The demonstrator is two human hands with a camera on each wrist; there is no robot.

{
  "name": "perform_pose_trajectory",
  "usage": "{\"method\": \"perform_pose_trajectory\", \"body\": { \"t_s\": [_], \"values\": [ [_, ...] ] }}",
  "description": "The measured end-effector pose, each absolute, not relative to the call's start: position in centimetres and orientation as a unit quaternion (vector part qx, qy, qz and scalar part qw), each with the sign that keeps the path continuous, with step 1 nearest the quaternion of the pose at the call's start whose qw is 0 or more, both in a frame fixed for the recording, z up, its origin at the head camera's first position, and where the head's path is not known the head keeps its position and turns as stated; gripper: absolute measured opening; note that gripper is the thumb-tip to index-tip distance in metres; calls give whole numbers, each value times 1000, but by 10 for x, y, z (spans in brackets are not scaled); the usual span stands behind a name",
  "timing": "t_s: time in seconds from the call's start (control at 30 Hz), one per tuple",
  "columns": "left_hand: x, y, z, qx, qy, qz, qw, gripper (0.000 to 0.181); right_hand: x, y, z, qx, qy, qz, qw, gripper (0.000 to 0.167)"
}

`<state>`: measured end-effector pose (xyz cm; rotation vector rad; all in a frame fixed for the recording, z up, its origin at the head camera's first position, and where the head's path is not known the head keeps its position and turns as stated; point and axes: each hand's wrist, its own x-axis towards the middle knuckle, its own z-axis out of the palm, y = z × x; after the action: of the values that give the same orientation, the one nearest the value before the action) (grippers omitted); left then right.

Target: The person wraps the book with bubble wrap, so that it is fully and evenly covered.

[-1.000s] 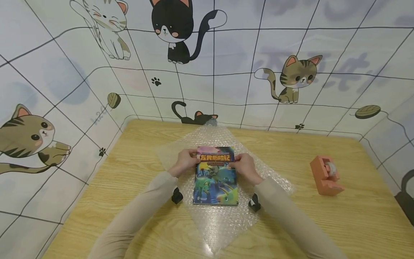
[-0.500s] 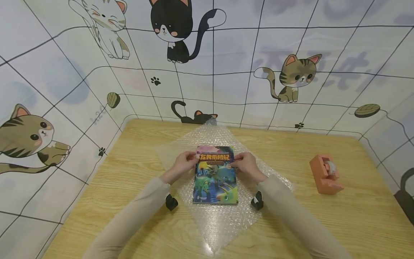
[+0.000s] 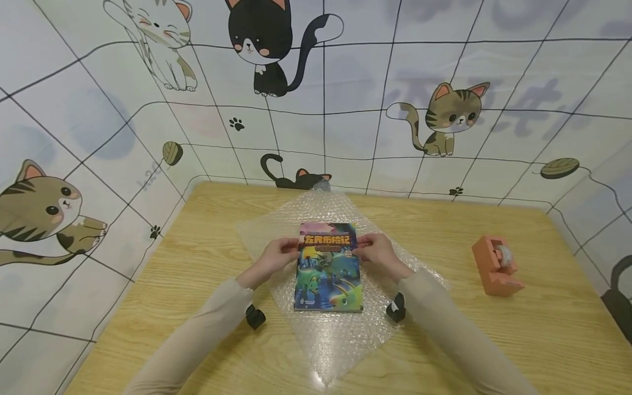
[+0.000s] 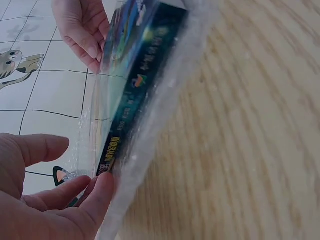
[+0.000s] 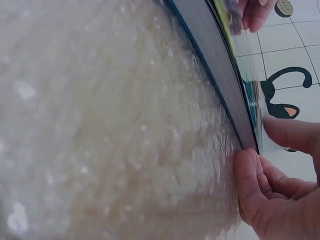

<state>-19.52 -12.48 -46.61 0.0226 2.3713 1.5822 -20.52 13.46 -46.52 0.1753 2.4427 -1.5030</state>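
Observation:
A paperback-size book [image 3: 328, 274] with a colourful cover and yellow title lettering lies face up on a sheet of bubble wrap [image 3: 328, 340]. At its left edge is my left hand [image 3: 276, 257]. In the left wrist view its fingertips touch the spine near the top, while the thumb stands off the cover. My right hand [image 3: 380, 255] grips the book's right edge near the top. In the right wrist view the thumb lies at the cover and the curled fingers press against the page edge [image 5: 220, 65].
An orange tape dispenser [image 3: 496, 266] with a roll of clear tape stands on the wooden table [image 3: 553, 307] at the right. A white cloth [image 3: 355, 137] with cat drawings and grid lines rises behind the table. Black wrist cameras are strapped to both sleeves.
My left hand has shifted slightly left and toward me, and its thumb has come off the cover. The right forearm has swung slightly outward. The book stays nearly in place.

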Motion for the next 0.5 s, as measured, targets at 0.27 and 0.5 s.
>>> {"method": "perform_pose_trajectory", "body": {
  "t_s": [0.27, 0.5],
  "values": [
    [-191, -125, -463, 52, 832, 533, 146, 50, -205, 138, -467, 42, 833, -532, 147, 40],
    [-189, -123, -463, 136, 849, 503, 89, 59, -199, 142, -465, 29, 829, -540, 139, 44]
  ]
}}
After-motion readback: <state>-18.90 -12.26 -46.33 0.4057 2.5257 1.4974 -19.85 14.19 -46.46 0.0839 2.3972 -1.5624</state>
